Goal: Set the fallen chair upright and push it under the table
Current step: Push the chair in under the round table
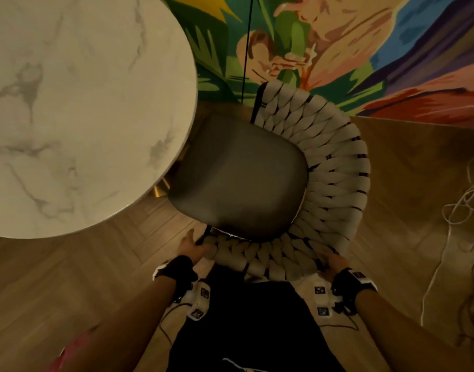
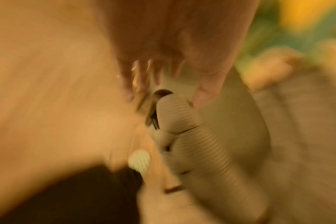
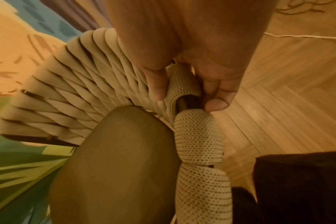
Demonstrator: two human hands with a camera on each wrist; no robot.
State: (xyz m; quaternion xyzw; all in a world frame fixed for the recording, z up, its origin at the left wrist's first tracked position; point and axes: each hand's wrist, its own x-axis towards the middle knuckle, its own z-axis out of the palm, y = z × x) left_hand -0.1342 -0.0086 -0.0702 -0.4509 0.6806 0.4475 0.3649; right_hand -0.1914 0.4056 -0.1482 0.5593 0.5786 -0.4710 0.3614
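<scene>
The chair (image 1: 238,178) stands upright on its legs, with a grey seat and a curved back of woven beige bands (image 1: 335,170). Its seat front lies just under the rim of the round marble table (image 1: 69,103). My right hand (image 1: 334,261) grips the near right part of the back; in the right wrist view (image 3: 186,97) thumb and curled fingers pinch a perforated band (image 3: 197,136). My left hand (image 1: 194,247) is at the back's near left end. The left wrist view is blurred: the fingers (image 2: 128,84) look straight and the thumb touches the band end (image 2: 192,136).
A colourful rug (image 1: 338,49) covers the floor beyond the chair. A thin black line (image 1: 246,49) crosses the rug. Loose white cord (image 1: 458,210) lies on the wood floor at the right. A gold table base (image 1: 160,189) shows under the tabletop. My dark clothing (image 1: 244,331) is right behind the chair.
</scene>
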